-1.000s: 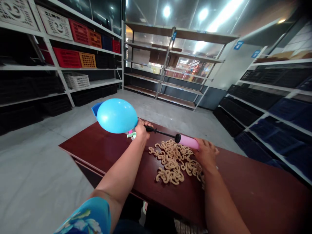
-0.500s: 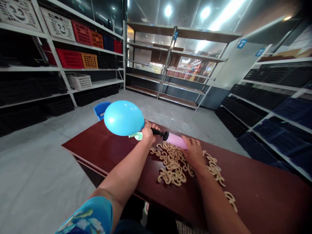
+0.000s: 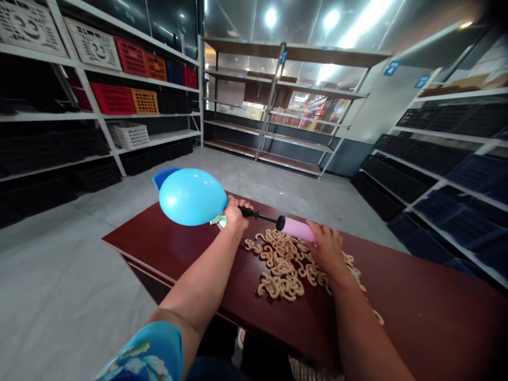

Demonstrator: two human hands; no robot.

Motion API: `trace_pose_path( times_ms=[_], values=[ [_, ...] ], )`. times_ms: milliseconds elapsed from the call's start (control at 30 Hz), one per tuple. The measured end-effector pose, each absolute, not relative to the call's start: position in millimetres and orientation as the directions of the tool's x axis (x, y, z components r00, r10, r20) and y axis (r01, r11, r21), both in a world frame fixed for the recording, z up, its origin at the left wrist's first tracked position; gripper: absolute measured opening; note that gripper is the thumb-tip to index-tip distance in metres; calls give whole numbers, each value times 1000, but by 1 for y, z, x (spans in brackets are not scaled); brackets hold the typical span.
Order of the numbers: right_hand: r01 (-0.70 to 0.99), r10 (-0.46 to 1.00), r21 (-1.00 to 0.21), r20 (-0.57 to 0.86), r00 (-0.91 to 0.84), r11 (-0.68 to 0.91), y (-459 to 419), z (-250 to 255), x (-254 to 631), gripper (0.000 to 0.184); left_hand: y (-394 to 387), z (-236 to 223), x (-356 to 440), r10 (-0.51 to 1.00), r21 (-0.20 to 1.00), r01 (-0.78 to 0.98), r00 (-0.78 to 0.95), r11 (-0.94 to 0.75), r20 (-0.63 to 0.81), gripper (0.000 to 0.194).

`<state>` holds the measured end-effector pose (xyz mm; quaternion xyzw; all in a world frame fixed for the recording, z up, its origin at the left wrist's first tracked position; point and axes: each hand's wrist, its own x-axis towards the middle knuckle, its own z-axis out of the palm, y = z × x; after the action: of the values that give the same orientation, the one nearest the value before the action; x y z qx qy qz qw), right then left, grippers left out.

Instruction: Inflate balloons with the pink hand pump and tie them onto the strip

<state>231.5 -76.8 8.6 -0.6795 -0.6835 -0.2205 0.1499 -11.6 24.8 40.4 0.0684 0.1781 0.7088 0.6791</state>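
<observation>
My left hand (image 3: 235,212) is closed around the neck of a round blue balloon (image 3: 192,197) and the black nozzle end of a hand pump. My right hand (image 3: 326,247) grips the pink pump barrel (image 3: 298,229), with its thin black rod (image 3: 265,217) partly drawn out between the hands. Both hands hover just above a dark red wooden table (image 3: 416,312). Under them lies a heap of beige uninflated balloons (image 3: 283,264). A small pale green item (image 3: 217,220) peeks out below my left hand.
A blue chair back (image 3: 162,176) shows behind the balloon at the table's far side. Metal shelving with red, orange and white crates (image 3: 115,98) lines the left wall. Dark bins fill shelves (image 3: 444,159) on the right. Grey floor (image 3: 59,275) stretches to the left.
The pump barrel slid toward the balloon, then pulled back out, so the rod shows again. The balloon shifted slightly left and looks a little fuller.
</observation>
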Motion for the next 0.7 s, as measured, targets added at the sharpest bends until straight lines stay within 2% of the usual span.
trace_pose_path(
  times_ms=[333,467,600,700],
  values=[
    [979,835,128,513,-201,157,-87,32,168,64,2,37,21,992,368,-924,68,103,-109,41],
    [955,835,110,465,-294,275,-96,45,149,55,-5,37,27,987,360,-920,126,156,-104,42],
    [955,870,43,401,-287,294,-100,50,151,48,-5,39,23,974,399,-889,198,224,-108,42],
    [961,895,6,363,-259,276,-103,53,166,47,4,39,17,982,477,-863,102,167,-160,39]
  ],
)
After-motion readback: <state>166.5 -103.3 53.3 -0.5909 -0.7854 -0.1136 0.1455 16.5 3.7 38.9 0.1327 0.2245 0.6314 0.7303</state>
